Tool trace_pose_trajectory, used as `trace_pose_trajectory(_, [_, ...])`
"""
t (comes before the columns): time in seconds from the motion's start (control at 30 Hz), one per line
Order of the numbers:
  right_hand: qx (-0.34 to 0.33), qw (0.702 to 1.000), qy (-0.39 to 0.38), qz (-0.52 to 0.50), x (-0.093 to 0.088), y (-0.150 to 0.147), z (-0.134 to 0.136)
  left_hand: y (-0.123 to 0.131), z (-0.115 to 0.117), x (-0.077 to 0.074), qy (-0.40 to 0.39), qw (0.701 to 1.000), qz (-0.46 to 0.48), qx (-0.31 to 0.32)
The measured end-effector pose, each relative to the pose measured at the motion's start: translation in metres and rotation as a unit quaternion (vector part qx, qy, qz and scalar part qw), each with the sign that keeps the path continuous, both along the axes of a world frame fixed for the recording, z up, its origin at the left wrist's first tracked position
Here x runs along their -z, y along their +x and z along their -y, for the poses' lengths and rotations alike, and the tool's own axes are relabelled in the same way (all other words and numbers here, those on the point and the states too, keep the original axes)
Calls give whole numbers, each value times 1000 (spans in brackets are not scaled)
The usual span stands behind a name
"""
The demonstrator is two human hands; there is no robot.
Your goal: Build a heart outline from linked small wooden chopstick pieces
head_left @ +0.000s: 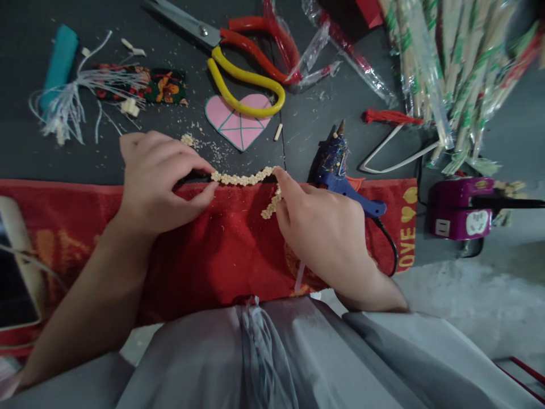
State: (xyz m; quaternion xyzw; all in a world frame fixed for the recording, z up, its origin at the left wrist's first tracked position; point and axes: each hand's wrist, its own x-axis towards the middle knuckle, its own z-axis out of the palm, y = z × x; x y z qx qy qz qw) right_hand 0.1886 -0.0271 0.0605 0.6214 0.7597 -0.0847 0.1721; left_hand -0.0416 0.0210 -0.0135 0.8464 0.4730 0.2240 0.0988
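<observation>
A cream beaded strip (244,179) lies along the top edge of a red towel (221,250) on the dark table. My left hand (159,179) pinches the strip's left end, fingers curled over a thin dark piece beneath it. Fingers closed, my right hand (323,224) pinches the right end, where the strip bends downward. A blue glue gun (340,173) lies just right of my right hand, nozzle pointing away from me.
A pink paper heart (236,122), yellow-handled pliers (247,85), red-handled scissors (238,34), white threads with floral fabric (106,85) and a teal tube (59,59) lie beyond. Wrapped sticks (451,68) at right, purple power strip (462,207), phone (17,267) at left.
</observation>
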Motion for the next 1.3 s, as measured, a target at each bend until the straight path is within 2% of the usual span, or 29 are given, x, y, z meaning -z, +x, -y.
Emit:
trace_pose_trajectory(0.43, [-10,1000,-4,6,0,0,1,1,1,-4,22,998,40,33])
trace_pose_trajectory(0.63, [-16,1000,-18,14,0,-2,0,0,4,-6,3,1000,29,0])
trace_pose_trajectory(0.83, [-18,1000,-17,15,0,-1,1,-4,6,-3,40,997,55,32])
trace_pose_trajectory(1.0, [-21,999,-21,16,-1,-1,1,-5,5,-2,0,999,44,18])
trace_pose_trajectory(1.2, [-19,999,-25,13,-1,-2,0,-5,1,-2,11,999,42,31])
trace_pose_trajectory(1.3, [-20,999,-22,12,0,-2,-1,-3,3,-4,-7,999,36,7])
